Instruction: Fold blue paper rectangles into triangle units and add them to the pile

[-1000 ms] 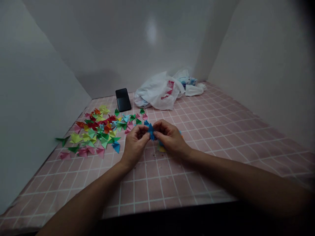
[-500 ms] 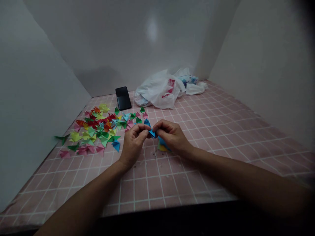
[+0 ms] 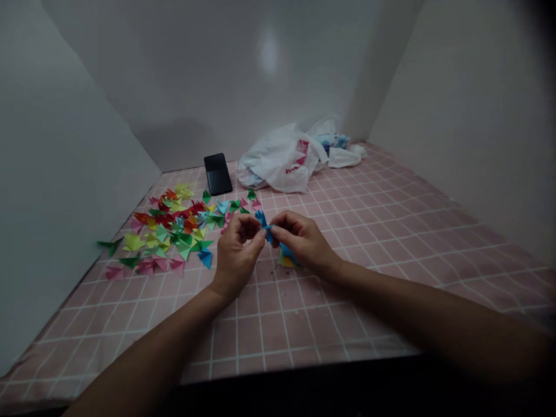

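Pinching a blue folded paper piece (image 3: 266, 228) between the thumbs and fingertips of both hands, left hand (image 3: 237, 255), right hand (image 3: 302, 240), fingers curled, held above a pink grid cloth (image 3: 347, 231), paper triangles (image 3: 174, 229) left, black phone (image 3: 218, 174), white plastic bag (image 3: 278, 162) beyond

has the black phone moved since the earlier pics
No, the black phone sits in the same spot beside the white plastic bag, with no shift along the pink grid cloth.
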Tool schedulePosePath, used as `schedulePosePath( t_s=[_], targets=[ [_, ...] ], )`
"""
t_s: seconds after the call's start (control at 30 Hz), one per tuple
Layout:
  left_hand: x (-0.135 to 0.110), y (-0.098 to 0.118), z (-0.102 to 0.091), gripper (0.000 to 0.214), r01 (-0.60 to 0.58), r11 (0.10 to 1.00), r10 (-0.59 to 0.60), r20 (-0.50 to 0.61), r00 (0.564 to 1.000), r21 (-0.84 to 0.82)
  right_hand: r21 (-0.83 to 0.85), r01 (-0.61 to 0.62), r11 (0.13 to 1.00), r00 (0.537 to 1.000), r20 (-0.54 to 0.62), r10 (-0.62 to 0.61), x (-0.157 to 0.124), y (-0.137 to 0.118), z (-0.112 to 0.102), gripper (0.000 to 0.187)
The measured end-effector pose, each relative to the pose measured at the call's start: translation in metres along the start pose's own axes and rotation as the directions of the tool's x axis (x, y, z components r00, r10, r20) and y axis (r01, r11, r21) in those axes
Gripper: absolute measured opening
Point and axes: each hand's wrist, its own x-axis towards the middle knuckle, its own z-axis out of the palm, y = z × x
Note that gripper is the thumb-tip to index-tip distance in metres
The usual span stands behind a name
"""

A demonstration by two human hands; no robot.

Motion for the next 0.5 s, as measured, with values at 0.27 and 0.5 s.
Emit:
schedulePosePath(
  t_s=[0.27,0.5],
  targets=[
    [-0.0015,0.0017,0.0008,0.015,0.144,0.986,-0.140,0.050,0.989,-0.081,-0.028,0.070,0.997,0.996,-0.055,-0.071,0.0000,0.0012,0.0005,0.006],
    [0.0013,-0.0001,0.0035,0.014,0.261,0.951,-0.244,0.117,0.963,-0.165,0.041,-0.002,0.999,0.999,-0.054,0.004,0.0014,-0.0009,-0.0011,0.010]
  ],
)
